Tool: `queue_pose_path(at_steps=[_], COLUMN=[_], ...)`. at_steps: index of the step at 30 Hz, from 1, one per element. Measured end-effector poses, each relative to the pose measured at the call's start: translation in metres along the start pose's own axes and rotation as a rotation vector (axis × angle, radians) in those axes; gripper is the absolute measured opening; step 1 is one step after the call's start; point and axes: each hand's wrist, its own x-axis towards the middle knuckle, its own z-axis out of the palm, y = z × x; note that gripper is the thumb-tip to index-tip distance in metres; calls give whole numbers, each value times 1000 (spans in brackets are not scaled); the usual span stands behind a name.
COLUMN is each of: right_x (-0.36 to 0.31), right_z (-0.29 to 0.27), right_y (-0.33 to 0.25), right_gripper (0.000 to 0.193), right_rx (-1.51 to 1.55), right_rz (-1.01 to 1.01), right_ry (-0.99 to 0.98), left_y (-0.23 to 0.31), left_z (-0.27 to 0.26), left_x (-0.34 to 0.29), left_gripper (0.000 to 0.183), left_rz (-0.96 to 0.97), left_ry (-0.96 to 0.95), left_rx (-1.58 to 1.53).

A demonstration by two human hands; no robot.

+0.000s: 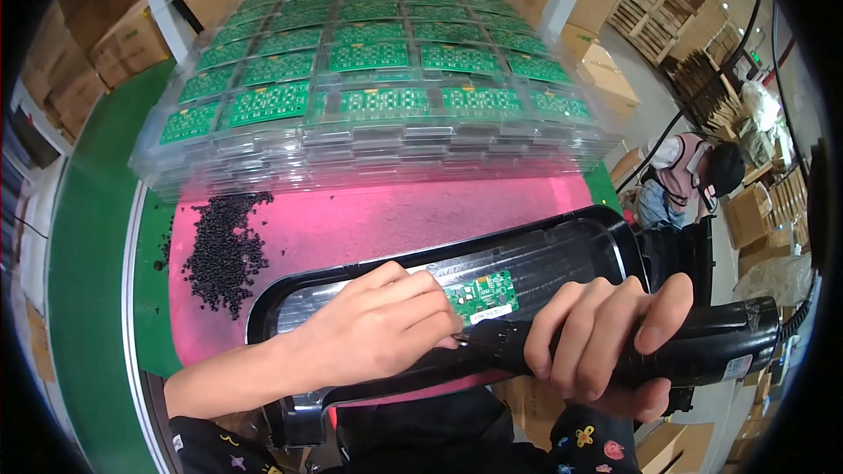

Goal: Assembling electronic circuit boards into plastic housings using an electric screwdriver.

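Note:
My right hand (606,342) is wrapped round the black body of an electric screwdriver (720,342), which lies almost level and points left. At its tip, the fingers of my left hand (373,320) are pinched together; what they hold is too small and hidden to make out. Behind the tip, a green circuit board (493,288) with a white label sits inside a long black plastic housing (606,250) with rounded corners. My left hand and forearm cover part of that housing and the board's left end.
On the pink mat (395,215), a heap of small black screws (224,254) lies at the left. Stacked clear plastic trays (378,154) full of green boards stand behind. A green bench surface (101,237) runs along the left. At the right, another person (680,175) bends among cardboard boxes.

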Motion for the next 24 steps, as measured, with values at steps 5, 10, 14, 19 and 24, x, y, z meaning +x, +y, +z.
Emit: queue_pose_path(at_steps=[5,10,14,19,24], right_x=[5,-8,-13,-14,-16], right_z=[-9,-33,-45,-49,-45], right_y=[-25,-18,-19,-16,-12], right_gripper=[35,37,38,38,37], right_rx=[-265,-409,-404,-390,-383], right_rz=[251,386,417,420,441], right_ry=[46,136,135,155,128], left_y=[4,1,-1,-2,-2], left_z=[-1,0,2,2,2], left_x=[6,2,2,3,3], left_gripper=[34,28,24,24,23], left_rz=[-75,-107,-109,-112,-125], left_ry=[55,26,9,12,23], left_rx=[-26,-11,-23,-12,-12])
